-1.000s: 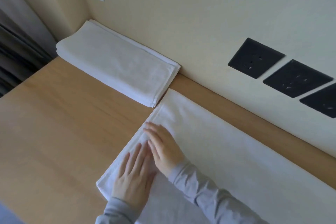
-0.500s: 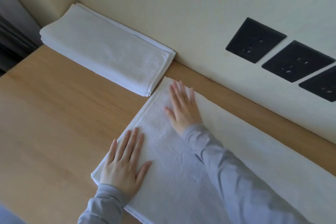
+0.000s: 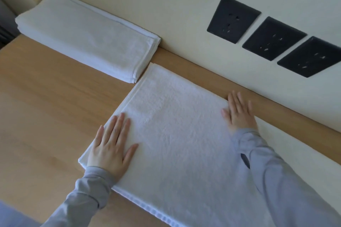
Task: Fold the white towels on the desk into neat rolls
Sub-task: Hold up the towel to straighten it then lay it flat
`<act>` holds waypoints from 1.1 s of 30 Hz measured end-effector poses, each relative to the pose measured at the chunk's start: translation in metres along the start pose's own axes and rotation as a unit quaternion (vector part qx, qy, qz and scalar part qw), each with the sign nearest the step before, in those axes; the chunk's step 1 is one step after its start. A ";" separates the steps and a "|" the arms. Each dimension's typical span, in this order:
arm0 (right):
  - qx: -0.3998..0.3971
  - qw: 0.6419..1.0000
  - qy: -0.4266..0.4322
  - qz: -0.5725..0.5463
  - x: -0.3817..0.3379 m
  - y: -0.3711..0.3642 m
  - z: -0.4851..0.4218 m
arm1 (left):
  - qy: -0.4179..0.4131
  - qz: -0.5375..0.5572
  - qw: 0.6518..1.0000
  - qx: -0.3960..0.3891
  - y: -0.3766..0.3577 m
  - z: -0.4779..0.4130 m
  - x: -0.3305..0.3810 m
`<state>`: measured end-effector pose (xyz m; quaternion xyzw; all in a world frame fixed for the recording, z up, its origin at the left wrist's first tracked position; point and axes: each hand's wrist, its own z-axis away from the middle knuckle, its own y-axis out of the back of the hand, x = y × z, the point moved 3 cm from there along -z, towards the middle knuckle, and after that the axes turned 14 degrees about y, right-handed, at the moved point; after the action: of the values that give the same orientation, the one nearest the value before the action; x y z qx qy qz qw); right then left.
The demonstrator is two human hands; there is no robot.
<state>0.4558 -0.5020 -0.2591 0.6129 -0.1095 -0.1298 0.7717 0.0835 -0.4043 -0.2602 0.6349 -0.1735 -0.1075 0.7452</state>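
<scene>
A white towel lies spread flat on the wooden desk, running from the centre toward the lower right. My left hand rests flat on its near left corner, fingers apart. My right hand lies flat on the towel's far edge, close to the wall, fingers together. Neither hand grips the cloth. A second white towel, folded into a flat stack, sits against the wall at the upper left, just beyond the spread towel's far left corner.
The cream wall runs along the desk's far edge and carries three black sockets at the upper right. Bare wood stretches to the left of the towel. A dark curtain shows at the far left edge.
My right hand has slid to the right along the towel's far edge, away from the left hand. The left hand stays on the near left corner. The view has shifted slightly.
</scene>
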 end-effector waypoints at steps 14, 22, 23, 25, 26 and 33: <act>0.075 0.975 0.189 -0.092 -0.135 -0.022 0.095 | -0.094 0.034 0.995 0.008 -0.005 -0.006 0.070; 0.011 0.990 -0.132 -0.043 0.103 -0.029 0.101 | -0.080 0.011 0.997 0.009 -0.012 -0.007 0.072; 0.006 0.987 -0.156 -0.037 0.106 -0.029 0.101 | -0.077 0.008 0.997 0.007 -0.012 -0.007 0.072; 0.024 0.985 -0.170 -0.025 0.087 -0.023 0.101 | -0.076 0.003 0.997 0.003 -0.011 -0.006 0.073; 0.052 0.986 -0.156 -0.035 0.065 -0.018 0.102 | -0.074 0.002 0.997 0.003 -0.011 -0.006 0.073; 0.113 0.985 0.075 -0.109 -0.131 -0.025 0.157 | -0.074 0.053 0.996 -0.021 -0.012 0.026 0.110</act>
<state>0.2790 -0.6075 -0.2492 0.7127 0.0026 -0.1536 0.6844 0.1753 -0.4718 -0.2550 0.5993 -0.2597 -0.1179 0.7480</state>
